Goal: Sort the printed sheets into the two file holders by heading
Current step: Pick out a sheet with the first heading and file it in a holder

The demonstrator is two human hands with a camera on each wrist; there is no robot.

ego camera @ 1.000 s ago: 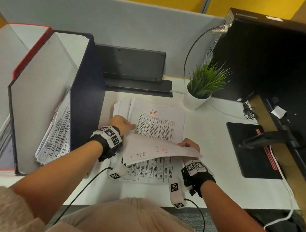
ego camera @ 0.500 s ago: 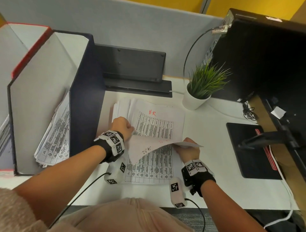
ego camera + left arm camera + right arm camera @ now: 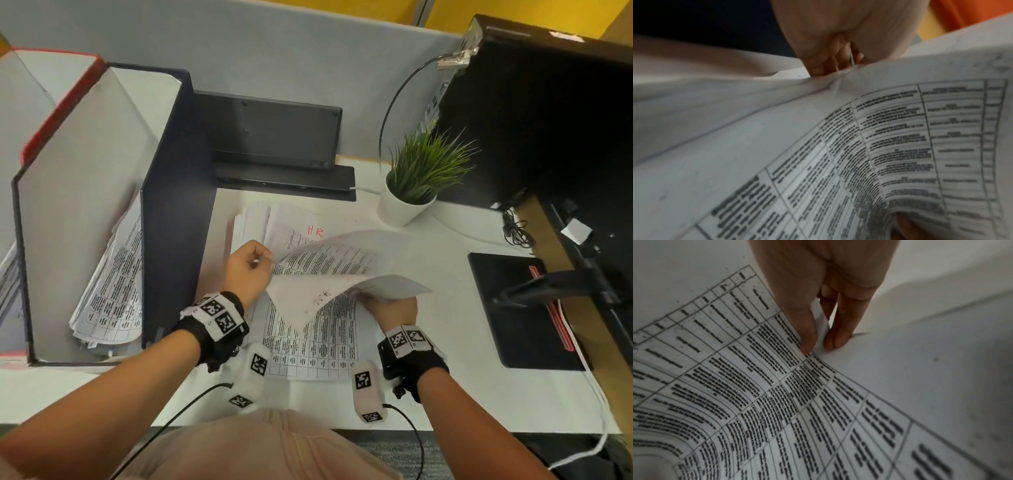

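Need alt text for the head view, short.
Both hands hold one printed sheet curled up off a stack of printed sheets on a white desk: left hand pinching its left edge, right hand its near right corner. A navy file holder with sheets inside stands at left, a potted plant behind.

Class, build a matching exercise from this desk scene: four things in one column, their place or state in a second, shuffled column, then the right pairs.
Things
1. lifted sheet
2. navy file holder
3. potted plant
4. paper stack

Place or state
A. stands on the desk beside the dark monitor
B. lies flat on the desk under the hands
C. curled in the air, pinched by the left hand and right hand
D. stands at the left, with printed sheets inside

Pairs: 1-C, 2-D, 3-A, 4-B
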